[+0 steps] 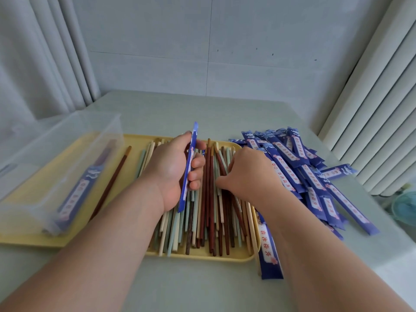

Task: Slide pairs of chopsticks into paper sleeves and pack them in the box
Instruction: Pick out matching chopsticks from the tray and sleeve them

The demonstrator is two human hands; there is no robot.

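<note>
While the left hand (172, 174) pinches a paper sleeve (194, 140), the right hand (249, 172), grip unseen, digs among mixed chopsticks (211, 212), risking mismatched colours.

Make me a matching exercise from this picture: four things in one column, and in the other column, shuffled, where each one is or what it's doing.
Things
1. left hand
2. right hand
3. clear box
4. sleeve pile

Place or state
A. lies on the table, right of the tray
B. sits on the left end of the yellow tray, with a packed sleeve inside
C. grips one blue sleeve
D. touches the loose chopsticks on the tray

Pairs: 1-C, 2-D, 3-B, 4-A
</note>
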